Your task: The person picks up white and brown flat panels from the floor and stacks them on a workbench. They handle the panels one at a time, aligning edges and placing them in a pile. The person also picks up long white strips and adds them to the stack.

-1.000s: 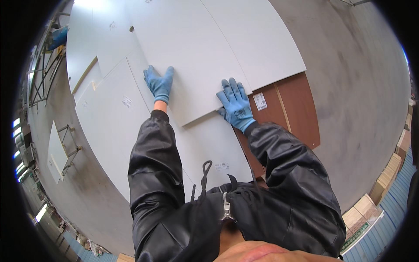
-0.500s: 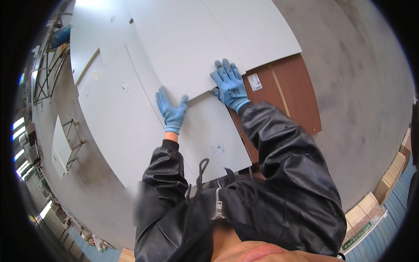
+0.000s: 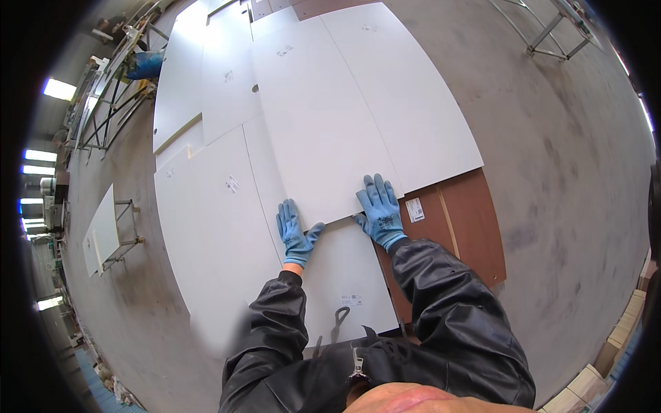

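Observation:
Both my hands wear blue gloves and rest flat on white panels lying on the floor. My left hand (image 3: 296,230) lies fingers spread at the near edge of a long white panel (image 3: 323,124), on the lower white panel (image 3: 344,275) beneath it. My right hand (image 3: 380,208) presses flat on the near right corner of the same long panel. A second long white panel (image 3: 413,96) lies alongside it to the right. Brown boards (image 3: 468,220) show under the stack at the right.
More white panels (image 3: 206,227) lie to the left on the grey concrete floor (image 3: 551,172). A metal trolley holding a white board (image 3: 103,234) stands far left. Metal racks (image 3: 117,82) are at the upper left, a metal frame (image 3: 551,27) upper right, stacked boxes (image 3: 620,344) at lower right.
My left hand has drawn back from far up the panel to its near edge. My right hand has stayed on the near right corner. The view has swung, showing more of the panels ahead.

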Motion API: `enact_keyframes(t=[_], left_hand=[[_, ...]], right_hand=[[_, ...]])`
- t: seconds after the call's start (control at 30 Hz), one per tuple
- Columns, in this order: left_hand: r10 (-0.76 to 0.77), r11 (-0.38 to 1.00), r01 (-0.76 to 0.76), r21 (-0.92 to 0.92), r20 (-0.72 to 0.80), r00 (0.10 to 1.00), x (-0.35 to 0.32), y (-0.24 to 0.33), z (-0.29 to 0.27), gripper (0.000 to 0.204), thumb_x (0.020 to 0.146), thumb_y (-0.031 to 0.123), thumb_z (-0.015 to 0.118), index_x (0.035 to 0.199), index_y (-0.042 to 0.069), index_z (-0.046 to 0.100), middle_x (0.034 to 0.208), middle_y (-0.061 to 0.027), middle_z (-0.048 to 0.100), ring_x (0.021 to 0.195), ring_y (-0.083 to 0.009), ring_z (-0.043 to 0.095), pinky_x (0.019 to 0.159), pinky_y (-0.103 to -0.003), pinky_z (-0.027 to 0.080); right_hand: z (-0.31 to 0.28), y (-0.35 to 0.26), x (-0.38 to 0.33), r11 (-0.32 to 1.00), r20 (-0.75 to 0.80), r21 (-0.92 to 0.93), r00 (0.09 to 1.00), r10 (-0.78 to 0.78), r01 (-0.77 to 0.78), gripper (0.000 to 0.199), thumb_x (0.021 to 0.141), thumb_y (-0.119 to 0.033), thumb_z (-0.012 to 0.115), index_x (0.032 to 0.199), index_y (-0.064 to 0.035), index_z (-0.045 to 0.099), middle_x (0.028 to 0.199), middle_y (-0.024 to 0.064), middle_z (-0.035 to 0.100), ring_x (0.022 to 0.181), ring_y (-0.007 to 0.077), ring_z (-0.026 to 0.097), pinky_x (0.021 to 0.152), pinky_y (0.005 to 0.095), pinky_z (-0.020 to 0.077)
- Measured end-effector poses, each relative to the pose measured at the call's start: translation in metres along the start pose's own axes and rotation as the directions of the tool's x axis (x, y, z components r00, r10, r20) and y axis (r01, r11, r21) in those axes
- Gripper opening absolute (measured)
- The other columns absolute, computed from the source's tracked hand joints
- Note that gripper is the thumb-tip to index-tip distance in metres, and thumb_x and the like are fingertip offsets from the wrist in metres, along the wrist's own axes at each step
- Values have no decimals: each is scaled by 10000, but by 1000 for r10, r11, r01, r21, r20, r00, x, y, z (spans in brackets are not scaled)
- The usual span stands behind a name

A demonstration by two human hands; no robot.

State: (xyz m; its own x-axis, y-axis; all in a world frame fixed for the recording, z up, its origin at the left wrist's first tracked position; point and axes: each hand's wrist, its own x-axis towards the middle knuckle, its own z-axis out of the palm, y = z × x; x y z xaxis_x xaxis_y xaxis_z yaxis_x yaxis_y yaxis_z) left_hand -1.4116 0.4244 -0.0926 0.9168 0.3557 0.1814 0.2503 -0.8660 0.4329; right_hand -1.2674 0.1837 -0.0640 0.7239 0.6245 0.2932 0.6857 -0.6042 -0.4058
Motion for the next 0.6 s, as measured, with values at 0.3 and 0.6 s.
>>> enact_keyframes(t=[0.3,0.6], left_hand=[[6,999,-5,38,-11,1000,1,3,-1,1063,890,645,678,1606,-27,271,1668,-232,290,1570,-393,218,1287,-507,128],[-75,996,71,60,68,995,7,6,-6,1004,864,503,746,1592,-28,304,1653,-237,315,1560,-397,237,1280,-489,174]], right_hand=[[-2,-1,3,1000,25,8,1000,13,-13,607,739,-312,824,1262,-70,632,1604,218,405,1532,422,298,1253,571,248],[-3,3,-1,998,-36,61,999,-19,21,669,723,-291,853,1301,-73,597,1596,212,409,1524,421,305,1255,559,239]])
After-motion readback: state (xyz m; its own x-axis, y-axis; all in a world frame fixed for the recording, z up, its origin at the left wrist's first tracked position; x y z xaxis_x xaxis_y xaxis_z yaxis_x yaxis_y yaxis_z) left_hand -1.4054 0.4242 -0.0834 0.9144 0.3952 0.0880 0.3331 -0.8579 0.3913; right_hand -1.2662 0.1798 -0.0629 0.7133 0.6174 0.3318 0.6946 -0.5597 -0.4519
